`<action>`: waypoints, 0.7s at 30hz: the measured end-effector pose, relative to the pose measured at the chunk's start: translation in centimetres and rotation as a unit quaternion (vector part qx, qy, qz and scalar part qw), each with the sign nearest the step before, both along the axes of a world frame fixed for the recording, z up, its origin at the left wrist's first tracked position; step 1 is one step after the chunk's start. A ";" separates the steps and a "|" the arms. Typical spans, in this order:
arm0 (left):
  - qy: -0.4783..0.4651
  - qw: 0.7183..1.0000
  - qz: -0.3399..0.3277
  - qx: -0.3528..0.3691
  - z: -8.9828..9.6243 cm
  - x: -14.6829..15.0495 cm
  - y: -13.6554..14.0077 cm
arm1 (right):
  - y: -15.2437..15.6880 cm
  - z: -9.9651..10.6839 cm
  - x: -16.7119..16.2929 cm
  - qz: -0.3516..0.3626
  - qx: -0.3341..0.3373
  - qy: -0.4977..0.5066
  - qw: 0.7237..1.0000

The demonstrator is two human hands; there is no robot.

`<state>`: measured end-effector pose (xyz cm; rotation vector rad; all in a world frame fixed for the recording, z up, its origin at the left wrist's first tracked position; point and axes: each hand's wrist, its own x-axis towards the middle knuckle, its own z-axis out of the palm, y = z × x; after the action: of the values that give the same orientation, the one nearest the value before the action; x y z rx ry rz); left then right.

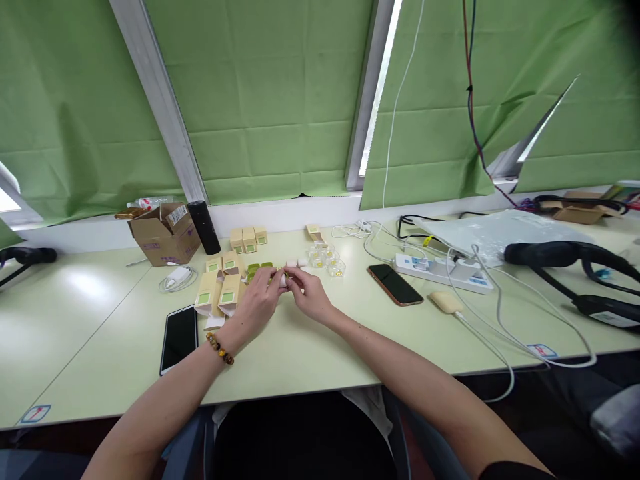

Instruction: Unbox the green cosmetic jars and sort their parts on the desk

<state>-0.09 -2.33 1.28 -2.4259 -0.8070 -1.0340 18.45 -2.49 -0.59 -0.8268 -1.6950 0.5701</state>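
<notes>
I log: left hand (260,291) and right hand (311,295), fingers pinching one small white item (283,281); left of it, open cartons (231,292); right of it, clear containers (336,269).

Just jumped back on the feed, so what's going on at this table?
A person's left hand and right hand meet over the table, fingertips holding a small white item that they largely cover, so I can't tell what it is. Green pieces lie just beyond the left hand, with small cream boxes to its left. Clear containers with yellow spots inside sit beyond the right hand. A phone lies on either side.
</notes>
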 end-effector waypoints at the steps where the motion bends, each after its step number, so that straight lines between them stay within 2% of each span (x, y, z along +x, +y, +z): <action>1: 0.007 1.000 0.002 0.008 0.0 0.1 0.0 | 0.0 -0.1 -0.1 -0.011 0.015 -0.013 1.000; 5: 0.022 0.999 0.003 0.031 -0.2 0.2 0.0 | -0.2 -0.6 -0.3 -0.052 0.059 -0.054 0.995; 11: 0.009 1.000 -0.005 0.028 -0.3 0.2 -0.1 | -0.4 -0.6 -0.4 -0.075 0.104 -0.083 0.988; 21: -0.009 0.999 -0.010 0.037 0.0 0.5 -0.2 | 0.1 -0.6 -0.3 -0.067 0.100 -0.069 0.990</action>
<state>0.44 -2.49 1.28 -2.3698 -0.7386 -1.0761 18.17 -2.36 -1.22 -0.8437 -1.7731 0.2510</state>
